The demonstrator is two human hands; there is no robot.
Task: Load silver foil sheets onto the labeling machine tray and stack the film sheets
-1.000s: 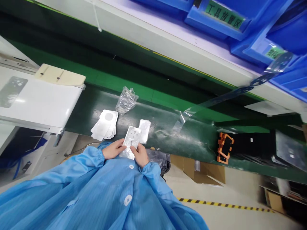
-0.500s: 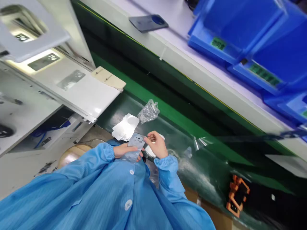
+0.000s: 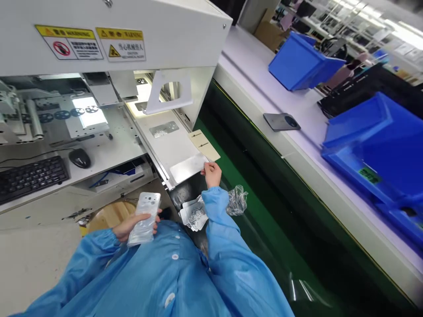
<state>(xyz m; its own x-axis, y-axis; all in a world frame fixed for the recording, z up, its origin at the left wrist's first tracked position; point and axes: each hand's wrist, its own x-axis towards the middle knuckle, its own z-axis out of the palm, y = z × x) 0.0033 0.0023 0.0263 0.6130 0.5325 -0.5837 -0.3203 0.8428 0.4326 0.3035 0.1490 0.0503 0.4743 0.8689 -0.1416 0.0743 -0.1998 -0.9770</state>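
My left hand (image 3: 130,224) is wrapped round a whitish stack of phone-shaped sheets (image 3: 148,203), with camera holes at the top and clear plastic over the lower part. My right hand (image 3: 213,174) pinches the right end of a thin, shiny phone-sized sheet (image 3: 187,168). That sheet lies at the front end of the machine's white feed platform (image 3: 158,149). Further up the platform rests another phone-shaped sheet (image 3: 164,129) with camera holes. Below my right forearm, a loose pile of white sheets (image 3: 194,215) sits on the dark green surface, partly hidden by the sleeve.
Crumpled clear plastic (image 3: 237,200) lies beside my right sleeve. A cream plate (image 3: 204,144) juts from the platform's right side. To the left are a keyboard (image 3: 31,178) and mouse (image 3: 79,158). A phone-like panel (image 3: 282,122) and blue bins (image 3: 373,145) stand on the right-hand shelf.
The view has swung left towards the machine. My right hand has left the stack in my left hand and reached forward to the platform, where it holds a sheet. My left hand still grips the stack.
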